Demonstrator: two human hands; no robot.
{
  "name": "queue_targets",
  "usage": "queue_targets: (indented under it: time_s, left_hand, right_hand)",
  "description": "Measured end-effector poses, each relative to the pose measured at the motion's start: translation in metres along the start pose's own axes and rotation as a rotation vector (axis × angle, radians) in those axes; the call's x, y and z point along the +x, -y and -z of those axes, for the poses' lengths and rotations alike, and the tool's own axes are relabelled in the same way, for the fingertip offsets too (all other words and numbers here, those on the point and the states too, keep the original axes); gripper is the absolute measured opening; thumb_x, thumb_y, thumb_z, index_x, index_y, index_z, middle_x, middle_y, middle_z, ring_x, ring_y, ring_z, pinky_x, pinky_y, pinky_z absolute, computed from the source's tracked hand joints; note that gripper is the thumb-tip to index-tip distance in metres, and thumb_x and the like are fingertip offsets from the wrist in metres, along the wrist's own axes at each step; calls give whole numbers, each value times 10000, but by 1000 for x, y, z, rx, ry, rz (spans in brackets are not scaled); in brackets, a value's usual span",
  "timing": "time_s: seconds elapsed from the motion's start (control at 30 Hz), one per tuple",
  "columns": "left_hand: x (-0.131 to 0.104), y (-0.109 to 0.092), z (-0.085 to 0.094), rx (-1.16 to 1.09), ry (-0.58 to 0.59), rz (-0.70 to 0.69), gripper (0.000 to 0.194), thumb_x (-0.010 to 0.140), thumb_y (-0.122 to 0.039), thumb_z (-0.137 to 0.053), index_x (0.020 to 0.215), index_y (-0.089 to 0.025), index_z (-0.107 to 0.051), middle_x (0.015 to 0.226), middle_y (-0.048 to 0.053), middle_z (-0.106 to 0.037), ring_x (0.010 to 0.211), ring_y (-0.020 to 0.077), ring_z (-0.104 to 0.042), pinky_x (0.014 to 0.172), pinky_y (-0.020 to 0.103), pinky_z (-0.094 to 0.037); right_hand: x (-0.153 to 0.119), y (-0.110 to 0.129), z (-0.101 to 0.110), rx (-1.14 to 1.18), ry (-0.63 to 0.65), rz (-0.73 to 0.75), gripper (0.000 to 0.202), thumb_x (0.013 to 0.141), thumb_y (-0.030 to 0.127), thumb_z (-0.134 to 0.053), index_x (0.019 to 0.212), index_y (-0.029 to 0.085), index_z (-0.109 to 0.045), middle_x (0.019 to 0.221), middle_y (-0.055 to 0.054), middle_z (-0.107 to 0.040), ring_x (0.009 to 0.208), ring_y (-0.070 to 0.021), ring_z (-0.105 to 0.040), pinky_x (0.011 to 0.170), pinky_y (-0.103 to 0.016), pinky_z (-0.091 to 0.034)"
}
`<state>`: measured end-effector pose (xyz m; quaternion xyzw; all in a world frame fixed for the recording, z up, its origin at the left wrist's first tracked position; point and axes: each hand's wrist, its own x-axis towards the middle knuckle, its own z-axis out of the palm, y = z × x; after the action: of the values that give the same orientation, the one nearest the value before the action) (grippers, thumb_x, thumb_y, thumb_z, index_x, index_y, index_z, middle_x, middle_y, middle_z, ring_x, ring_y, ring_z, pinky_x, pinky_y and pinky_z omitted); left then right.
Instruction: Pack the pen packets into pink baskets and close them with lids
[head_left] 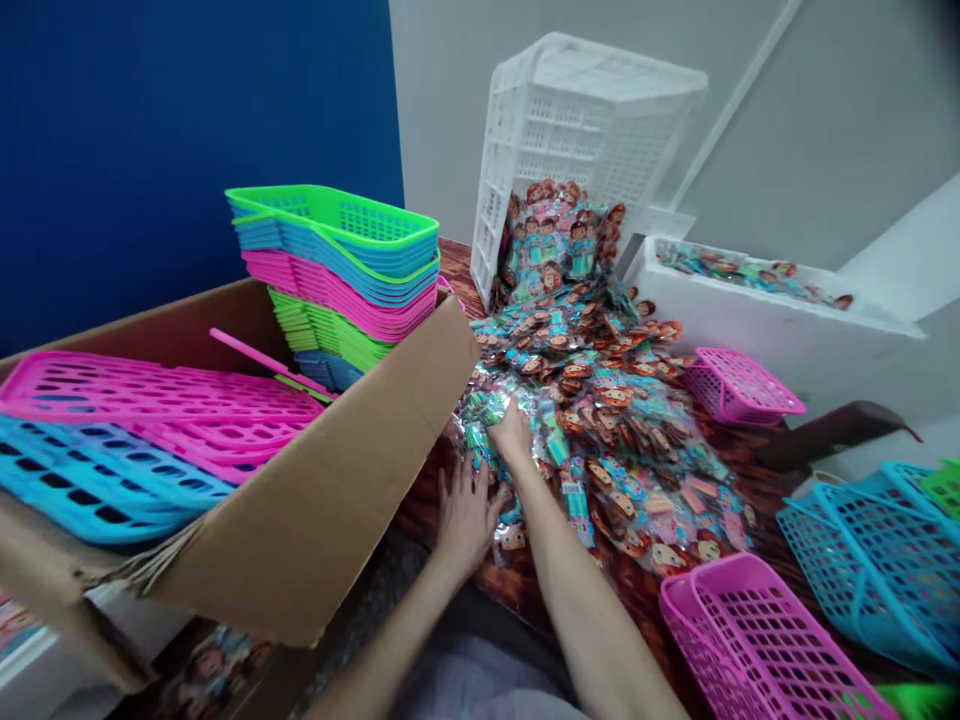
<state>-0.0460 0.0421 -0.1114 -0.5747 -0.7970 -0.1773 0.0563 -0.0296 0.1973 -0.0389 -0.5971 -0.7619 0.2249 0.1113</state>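
Packets (622, 400) of clear film holding small printed figures lie heaped on the wood-grained tabletop (517, 585), spilling from a tipped white crate (607, 85). The step in hand seems to be handling packets at the heap's near left edge. The right hand (512, 432) reaches in among them, its fingers partly hidden, so I cannot tell whether they grip one. The left hand (463, 515) lies palm down just beside, fingers spread wide at the pile's margin, with nothing visibly held. The next move likely calls for separating single packets, since the glossy film overlaps. On the left, a cardboard box (352, 500) holds stacked coloured baskets (345, 290); on the right stand blue baskets (877, 550), pink baskets (750, 600) and a white foam box (750, 315). Behind meet a blue wall (187, 120) and a grey wall (442, 100).
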Motion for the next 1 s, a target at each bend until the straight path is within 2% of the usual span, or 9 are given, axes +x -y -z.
queue_targets:
  time_s: [0.13,0.27,0.43,0.53,0.6,0.67,0.73,0.87,1.0]
  left_hand:
    - [-1,-2,7,-31,19,-19,538,977,-421,-516,1437,-145,-477,1500,199,-450,1398,341,-407,1148,597,-321]
    - [-4,-5,11,-38,29,11,590,947,-412,-570,1458,-143,-450,1479,199,-461,1380,343,-420,1146,601,-318]
    - [-4,-9,7,-33,50,64,631,942,-445,-568,1472,-129,-434,1515,217,-424,1422,366,-360,1161,639,-248]
    - [18,-9,4,-89,60,109,630,948,-435,-562,1473,-116,-424,1529,244,-400,1437,405,-321,1131,737,-150]
    - [42,-5,5,-214,47,144,605,946,-414,-570,1458,-118,-441,1536,257,-384,1443,429,-301,1099,788,-69]
    - [65,3,8,-417,24,185,541,935,-367,-585,1401,-105,-503,1530,266,-388,1452,443,-278,1092,792,-6]
    - [76,13,16,-501,41,177,410,988,-316,-469,1349,-142,-556,1487,219,-471,1432,379,-356,1138,733,-111]
    - [45,25,38,-641,119,46,436,1032,-305,-348,1431,-190,-485,1469,119,-524,1360,207,-490,1152,406,-373]
    - [-22,11,46,-731,323,-123,839,874,-413,-674,1567,-195,-254,1591,129,-356,1453,266,-369,1187,421,-335]
  right_hand:
    - [13,0,-1,70,42,-53,662,755,378,-719,1338,152,-502,1239,-187,-640,1092,-301,-636,855,-349,-486]
    - [25,5,0,178,99,4,460,642,307,-783,1067,185,-654,922,-56,-729,862,-239,-687,728,-286,-498]
    - [22,-9,51,291,-28,104,335,709,302,-676,1019,178,-651,869,-1,-706,818,-188,-653,732,-254,-481]
    - [-7,-29,99,315,-140,195,353,757,324,-620,1082,188,-610,969,-8,-697,841,-173,-630,768,-252,-461]
    - [-40,-46,118,308,-108,363,320,752,292,-618,1057,199,-605,945,-3,-687,809,-171,-618,738,-250,-448]
    - [-80,-65,121,214,0,454,259,762,247,-597,1019,212,-603,924,1,-667,802,-174,-610,716,-250,-430]
    - [-116,-86,110,56,81,463,235,762,190,-582,994,218,-598,956,-11,-648,839,-187,-617,726,-259,-420]
    - [-158,-122,79,-96,149,398,306,819,129,-537,1109,218,-576,1104,-51,-628,937,-219,-644,763,-296,-449]
    - [-170,-136,62,-107,167,450,597,820,124,-590,1393,212,-446,1284,-101,-586,1128,-260,-615,893,-359,-488]
